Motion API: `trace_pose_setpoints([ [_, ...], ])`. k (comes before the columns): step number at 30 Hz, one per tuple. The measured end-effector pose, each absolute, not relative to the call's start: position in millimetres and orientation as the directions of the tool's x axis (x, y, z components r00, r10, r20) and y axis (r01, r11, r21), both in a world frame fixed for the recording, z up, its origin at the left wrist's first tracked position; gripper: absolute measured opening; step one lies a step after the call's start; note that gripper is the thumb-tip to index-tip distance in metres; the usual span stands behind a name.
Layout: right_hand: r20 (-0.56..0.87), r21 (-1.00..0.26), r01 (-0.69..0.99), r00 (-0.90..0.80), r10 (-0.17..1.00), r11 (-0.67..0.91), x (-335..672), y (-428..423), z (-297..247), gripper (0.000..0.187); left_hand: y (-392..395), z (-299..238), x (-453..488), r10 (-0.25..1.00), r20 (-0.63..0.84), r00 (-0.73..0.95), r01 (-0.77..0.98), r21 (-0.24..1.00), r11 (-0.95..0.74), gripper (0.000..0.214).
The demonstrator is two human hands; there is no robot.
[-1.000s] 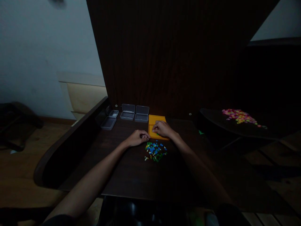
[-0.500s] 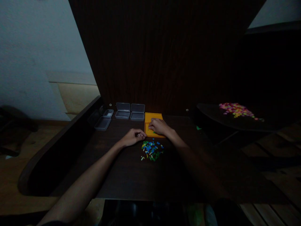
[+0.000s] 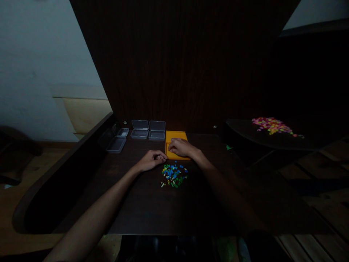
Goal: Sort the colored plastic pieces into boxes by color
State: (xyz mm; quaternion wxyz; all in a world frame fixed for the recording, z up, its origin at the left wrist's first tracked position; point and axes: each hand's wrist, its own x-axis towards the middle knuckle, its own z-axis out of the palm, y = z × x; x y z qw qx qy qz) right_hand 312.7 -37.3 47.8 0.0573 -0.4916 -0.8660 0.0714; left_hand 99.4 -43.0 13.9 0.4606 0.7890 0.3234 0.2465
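A shallow yellow box (image 3: 187,159) lies opened out on the dark table. Over its inside, my right hand (image 3: 181,147) has thumb and fingers pinched together and pointing down; anything between them is too small or hidden. My left hand (image 3: 151,160) rests on the table at the box's near left corner, its fingers curled and their tips against or right beside that corner. Whether it grips anything does not show. Just in front of both hands is a loose pile of small bricks (image 3: 174,174) in blue, green, yellow and white.
Clear plastic boxes with raised lids (image 3: 140,134) (image 3: 157,135) stand left of the yellow box, and another clear box (image 3: 116,144) lies farther left. Pink and yellow small pieces (image 3: 274,126) are heaped on a side shelf at right. A tall dark panel (image 3: 169,72) rises behind the table.
My right hand has shifted slightly within the yellow box, and the small green piece seen there before is now out of sight. The view has moved a little; my left hand stays at the corner.
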Motion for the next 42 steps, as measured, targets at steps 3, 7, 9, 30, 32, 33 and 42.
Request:
trace_pose_setpoints([
  [3,0.025,-0.196,0.849,-0.497,0.868,0.492,312.8,-36.2,47.1,0.018,-42.9,13.4,99.3,0.740,0.078,0.668,0.289,0.890,-0.354,0.022],
  [7,0.015,-0.242,0.853,-0.474,0.881,0.463,313.8,-33.5,44.8,0.016,-43.0,12.7,99.3,0.740,0.075,0.669,0.284,0.894,-0.347,0.022],
  [9,0.011,-0.270,0.849,-0.469,0.883,0.454,314.4,-31.4,42.0,0.017,-43.0,12.7,99.4,0.739,0.072,0.669,0.287,0.893,-0.347,0.022],
  [30,0.011,-0.392,0.791,-0.506,0.863,0.469,319.4,-24.1,36.9,0.016,-43.8,14.3,99.7,0.741,0.075,0.668,0.276,0.899,-0.340,0.024],
  [32,0.011,-0.409,0.792,-0.493,0.870,0.454,318.3,-24.8,36.5,0.017,-44.0,14.5,99.8,0.737,0.078,0.671,0.279,0.895,-0.348,0.023],
  [33,0.009,-0.416,0.793,-0.486,0.874,0.445,318.1,-24.9,36.3,0.017,-44.0,14.6,99.8,0.736,0.081,0.672,0.279,0.893,-0.353,0.023],
  [42,0.017,-0.383,0.817,-0.461,0.887,0.432,326.7,-26.0,55.3,0.022,-43.0,12.9,99.8,0.739,0.086,0.668,0.281,0.890,-0.358,0.023],
])
